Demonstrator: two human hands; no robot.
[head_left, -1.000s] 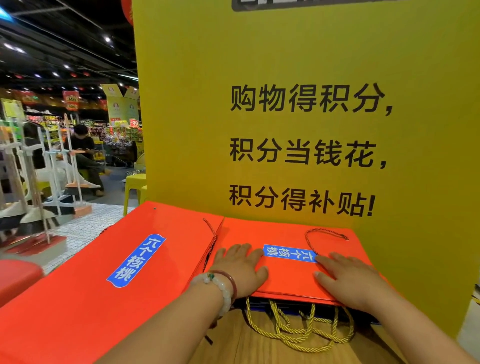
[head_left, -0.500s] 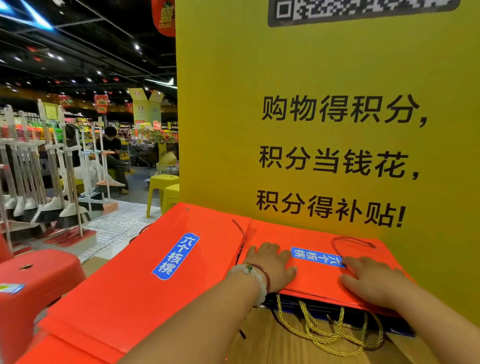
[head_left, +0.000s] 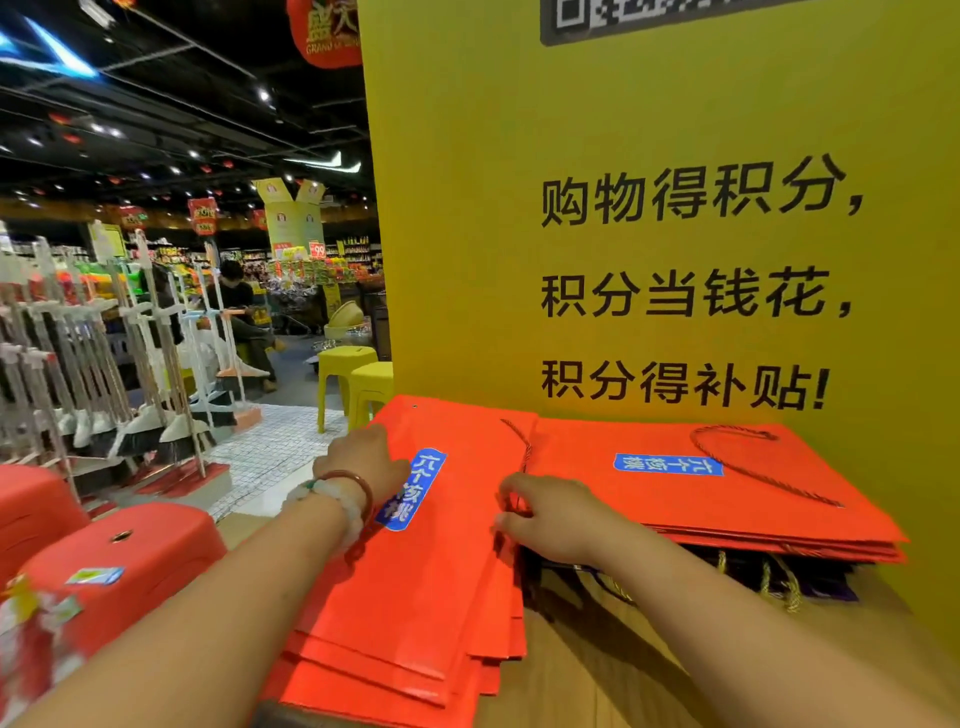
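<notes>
Two piles of flat red paper bags lie on a wooden surface (head_left: 597, 675). The near pile (head_left: 441, 597) sits at 6 o'clock in the view and reaches up to the middle. It has a blue label (head_left: 415, 488) on top.

The left hand (head_left: 361, 460) rests on the pile's left edge, at 9 o'clock from the label. Its fingers bend down over that edge and hold it. Two bracelets (head_left: 343, 493) sit on the wrist. The right hand (head_left: 556, 522) is at the pile's right edge, at 3 o'clock from the label. Its fingers are curled and pinch the edge of the top bags. So both hands hold the near pile, one on each side.

The far pile (head_left: 727, 499) lies just beside it at 3 o'clock, touching it. A thin cord handle (head_left: 753, 462) lies on top of that pile.

A big yellow board (head_left: 649, 114) with black writing stands behind both piles at 12 o'clock. A red stool (head_left: 130, 566) is at 8 o'clock. Two yellow stools (head_left: 345, 364) stand on the floor at 11 o'clock from the near pile. A rack of brooms (head_left: 104, 405) stands at 9 o'clock.
</notes>
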